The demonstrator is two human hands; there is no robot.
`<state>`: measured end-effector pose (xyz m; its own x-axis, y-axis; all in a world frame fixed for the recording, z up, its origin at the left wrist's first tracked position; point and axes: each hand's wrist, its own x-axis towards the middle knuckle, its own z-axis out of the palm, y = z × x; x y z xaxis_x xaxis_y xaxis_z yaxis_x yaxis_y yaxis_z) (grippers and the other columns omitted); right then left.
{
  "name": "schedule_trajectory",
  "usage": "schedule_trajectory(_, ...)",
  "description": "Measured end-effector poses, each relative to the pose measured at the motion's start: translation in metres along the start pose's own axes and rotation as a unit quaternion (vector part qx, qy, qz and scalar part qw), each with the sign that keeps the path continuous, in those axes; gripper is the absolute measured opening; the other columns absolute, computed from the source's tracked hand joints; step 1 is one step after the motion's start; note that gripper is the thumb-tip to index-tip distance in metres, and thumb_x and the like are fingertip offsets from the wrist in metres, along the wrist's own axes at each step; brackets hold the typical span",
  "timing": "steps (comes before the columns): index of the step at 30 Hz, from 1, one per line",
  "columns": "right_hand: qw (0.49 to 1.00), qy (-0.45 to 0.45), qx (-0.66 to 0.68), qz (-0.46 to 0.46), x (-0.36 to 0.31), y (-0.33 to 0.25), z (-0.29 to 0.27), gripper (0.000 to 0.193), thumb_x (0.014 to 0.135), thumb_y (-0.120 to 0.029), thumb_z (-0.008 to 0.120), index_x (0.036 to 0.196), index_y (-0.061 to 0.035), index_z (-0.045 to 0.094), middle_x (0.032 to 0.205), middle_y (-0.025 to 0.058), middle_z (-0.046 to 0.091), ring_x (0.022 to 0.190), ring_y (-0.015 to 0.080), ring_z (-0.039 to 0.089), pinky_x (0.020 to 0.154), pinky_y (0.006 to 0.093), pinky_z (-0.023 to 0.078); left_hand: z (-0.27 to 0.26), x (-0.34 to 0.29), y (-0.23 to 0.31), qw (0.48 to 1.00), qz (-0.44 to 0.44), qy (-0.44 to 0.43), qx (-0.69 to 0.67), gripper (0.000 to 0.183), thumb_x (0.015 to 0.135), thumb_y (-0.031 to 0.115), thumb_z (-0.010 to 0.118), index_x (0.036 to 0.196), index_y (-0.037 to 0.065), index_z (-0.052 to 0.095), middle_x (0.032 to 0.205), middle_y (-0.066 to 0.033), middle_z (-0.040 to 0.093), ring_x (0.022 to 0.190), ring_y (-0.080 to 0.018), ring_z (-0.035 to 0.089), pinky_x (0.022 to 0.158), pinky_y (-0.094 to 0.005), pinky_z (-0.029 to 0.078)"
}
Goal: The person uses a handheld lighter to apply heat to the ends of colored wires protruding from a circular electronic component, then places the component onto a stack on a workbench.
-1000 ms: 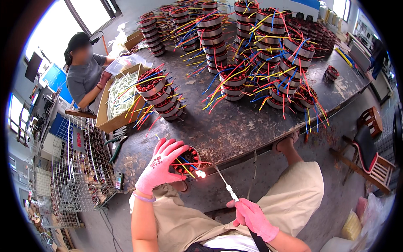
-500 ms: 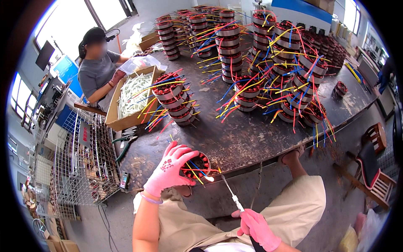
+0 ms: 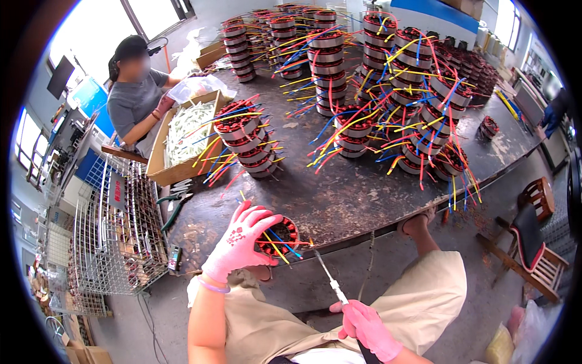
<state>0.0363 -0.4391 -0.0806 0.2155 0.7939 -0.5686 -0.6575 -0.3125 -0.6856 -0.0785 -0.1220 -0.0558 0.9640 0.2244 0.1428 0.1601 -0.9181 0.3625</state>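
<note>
Since half a second ago nothing much shifts: left hand [image 3: 239,249] stays clamped on round copper-wound stator with coloured leads [image 3: 280,238] at table [image 3: 364,200] edge; right hand [image 3: 368,327] keeps thin metal-tipped tool [image 3: 330,280] gripped, tip near it. One unit in hand, many stacked stators [image 3: 388,91] apparently left.

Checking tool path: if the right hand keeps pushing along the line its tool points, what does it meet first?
Most likely the wound motor core at the table edge, which the left hand holds. The right hand aims its thin tool up-left, tip just short of the core's coloured wires; depth is unclear.
</note>
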Motion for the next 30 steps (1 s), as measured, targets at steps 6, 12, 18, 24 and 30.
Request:
schedule_trajectory(6,1.0,0.002,-0.006,0.002,-0.001,-0.0003,-0.0005,0.033,0.105,-0.024,0.046,0.12,0.0022,0.06,0.059,-0.0006,0.045,0.054,0.0075,0.045,0.063,0.0279,0.052,0.0022,-0.0004,-0.0005,1.0,0.004,0.009,0.003,0.092,0.047,0.031,0.09,0.131,0.01,0.058,0.129,-0.0097,0.056,0.129,-0.0316,0.047,0.12,-0.0527,0.024)
schedule_trajectory(12,0.999,0.001,-0.032,-0.002,0.0005,-0.0006,-0.0008,0.033,0.105,-0.024,0.046,0.12,0.0021,0.061,0.059,-0.0006,0.045,0.053,0.0079,0.046,0.062,0.0273,0.052,0.0015,0.0009,0.0004,1.0,0.0,-0.002,0.005,0.093,0.046,0.028,0.09,0.131,0.01,0.057,0.129,-0.01,0.056,0.13,-0.0319,0.047,0.12,-0.0529,0.023)
schedule_trajectory(18,1.0,0.008,-0.003,0.005,0.0019,0.0025,-0.0002,0.033,0.105,-0.024,0.046,0.12,0.0022,0.061,0.059,-0.0008,0.044,0.053,0.0079,0.046,0.062,0.0272,0.053,0.0003,0.0002,0.001,1.0,0.0,-0.004,0.003,0.094,0.046,0.028,0.09,0.132,0.01,0.056,0.129,-0.0102,0.056,0.13,-0.0323,0.047,0.12,-0.0528,0.022)
schedule_trajectory(24,1.0,0.004,-0.019,0.001,-0.0004,0.0013,-0.0008,0.033,0.105,-0.024,0.046,0.12,0.0021,0.06,0.059,-0.0006,0.045,0.054,0.0081,0.047,0.063,0.0274,0.053,0.0013,-0.0001,-0.0006,1.0,0.0,-0.002,0.0,0.094,0.046,0.03,0.09,0.131,0.01,0.057,0.13,-0.0102,0.056,0.13,-0.0322,0.047,0.12,-0.053,0.023)
schedule_trajectory(30,1.0,0.005,-0.01,0.006,0.0007,-0.0009,0.0016,0.033,0.105,-0.023,0.046,0.12,0.0022,0.06,0.059,0.0001,0.045,0.054,0.0085,0.046,0.063,0.0277,0.053,-0.0003,0.0003,0.0011,1.0,-0.001,-0.004,0.004,0.094,0.046,0.029,0.09,0.132,0.01,0.057,0.13,-0.0105,0.056,0.13,-0.0324,0.047,0.12,-0.0531,0.023)
